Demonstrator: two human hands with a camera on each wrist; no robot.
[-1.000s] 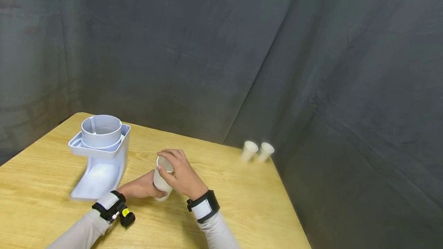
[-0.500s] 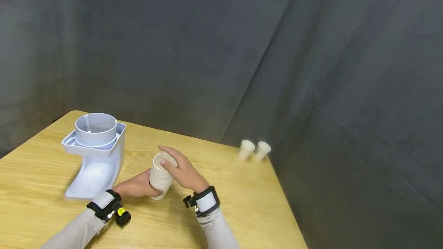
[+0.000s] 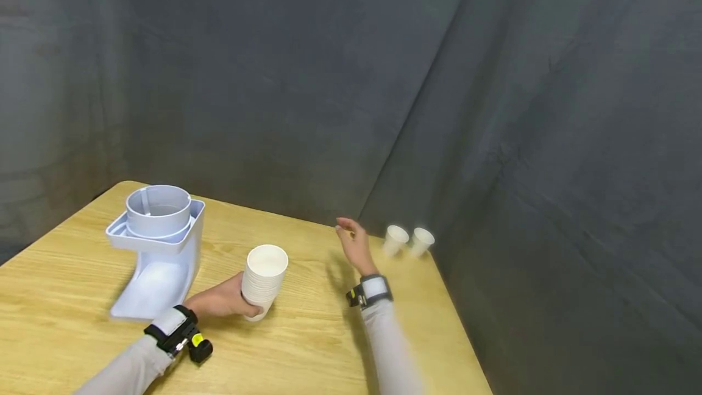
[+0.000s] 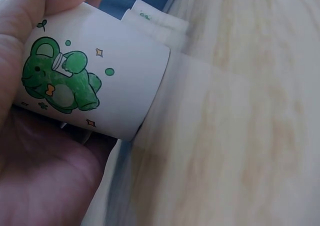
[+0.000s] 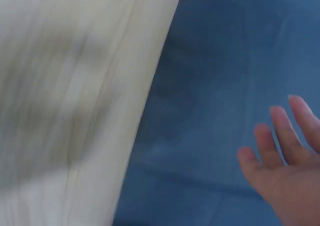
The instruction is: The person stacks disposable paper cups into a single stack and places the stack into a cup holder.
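My left hand [image 3: 225, 298] grips a nested stack of white paper cups [image 3: 265, 282] around its lower part, the mouths tilted up toward the head camera. In the left wrist view the lowest cup [image 4: 110, 76] of the stack shows a green bear print, with fingers and palm wrapped round it. My right hand [image 3: 356, 247] is raised over the table at the right, holding nothing. Its fingers [image 5: 285, 133] are spread and relaxed in the right wrist view. Two single paper cups, a left one [image 3: 395, 239] and a right one [image 3: 421, 241], stand just beyond it.
A pale blue-white plastic stand [image 3: 156, 273] with a round open holder [image 3: 159, 212] on top stands on the left of the wooden table [image 3: 307, 346]. Dark cloth [image 3: 274, 90] hangs behind the table and along its right side.
My right hand has left the mouth of the cup stack and moved right, toward the two single cups. My left hand keeps hold of the stack in nearly the same place.
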